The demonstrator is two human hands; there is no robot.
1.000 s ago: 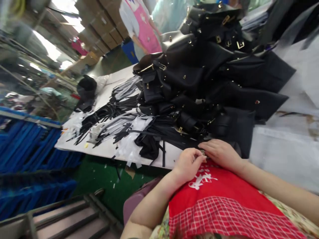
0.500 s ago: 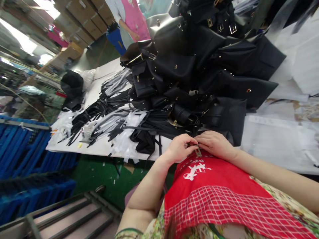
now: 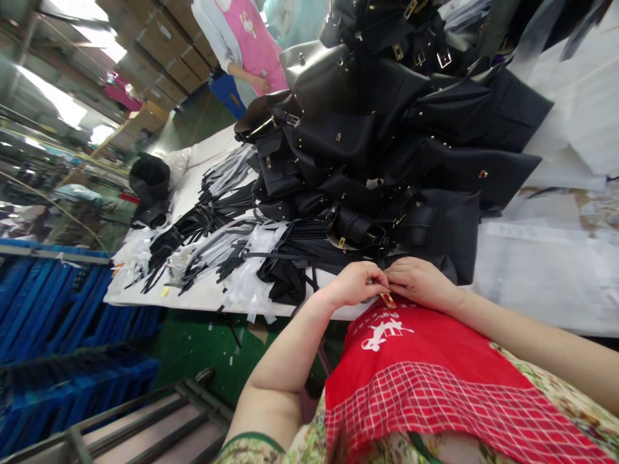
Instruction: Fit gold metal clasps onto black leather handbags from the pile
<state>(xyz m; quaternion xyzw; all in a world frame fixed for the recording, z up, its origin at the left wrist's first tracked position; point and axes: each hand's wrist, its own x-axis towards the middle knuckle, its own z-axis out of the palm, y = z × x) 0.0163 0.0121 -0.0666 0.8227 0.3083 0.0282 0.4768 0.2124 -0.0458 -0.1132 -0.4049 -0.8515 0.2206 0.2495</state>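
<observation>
At the table's near edge, in front of the red apron (image 3: 435, 354), my two hands meet. My left hand (image 3: 358, 283) is closed, thumb and fingers pinching a small gold-coloured metal bag fitting (image 3: 388, 300) with a rectangular opening. Close against it lies my right hand (image 3: 420, 280), its fingers bent together toward the left fingertips. Whatever the right fingers grip is hidden. Just beyond my hands lies a flat black bag (image 3: 454, 225), and beside it a small rolled black bag piece with a gold clasp (image 3: 341, 243).
Black bags (image 3: 333, 135) are heaped across the white table (image 3: 193, 293). Bundles of black straps (image 3: 309, 245) and white strips (image 3: 251, 283) spread to the left. White sheets (image 3: 527, 258) lie right. Blue pallets (image 3: 53, 309) and a metal rack (image 3: 159, 412) stand left. A person in a pink apron (image 3: 256, 45) stands across the table.
The metal fitting has tilted and now catches the light as gold. Both hands stay together in nearly the same place. The view has shifted slightly, showing more of the person across the table.
</observation>
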